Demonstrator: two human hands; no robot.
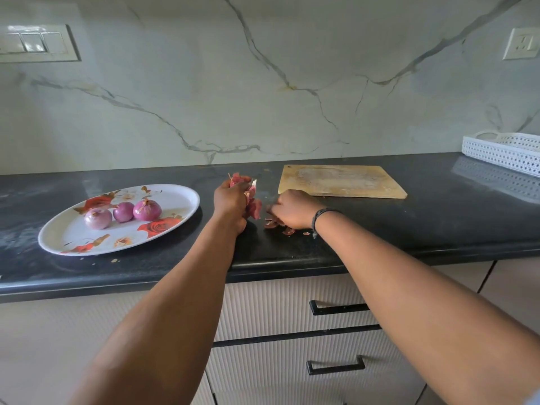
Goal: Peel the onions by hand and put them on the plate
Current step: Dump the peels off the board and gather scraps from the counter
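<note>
Onions, three of them, lie peeled on the oval flowered plate [175, 211], well off to the left of the left hand [229, 204]: a pale purple onion [98, 218] nearest the plate's near side, a smaller, darker onion [123, 211] touching it, and a pinker onion [147, 209] with dry root threads on top, closest to the hand. The plate rests on the dark table [409, 226], its right rim just beside the left wrist.

The left hand has its fingers curled round a bunch of reddish onion skins [252, 204], which stick out above the knuckles and hang down on the thumb side. The heel of that hand sits at table level.

The right hand [293, 210] lies just to the right of the left, palm down, its fingers bent over a scatter of loose skin scraps [273, 224] on the table; whether the fingertips actually pinch any of them cannot be told, since the hand covers them. A few more flakes lie just in front of the right hand, near the wrist, which wears a dark band [317, 219].

Beyond the right hand and touching none of it, a worn wooden cutting board [342, 182] lies flat. Far to the right of that hand, against the marbled wall, stands a white perforated tray [502, 154]. Below the forearms are ribbed drawer fronts with black handles [339, 308].
</note>
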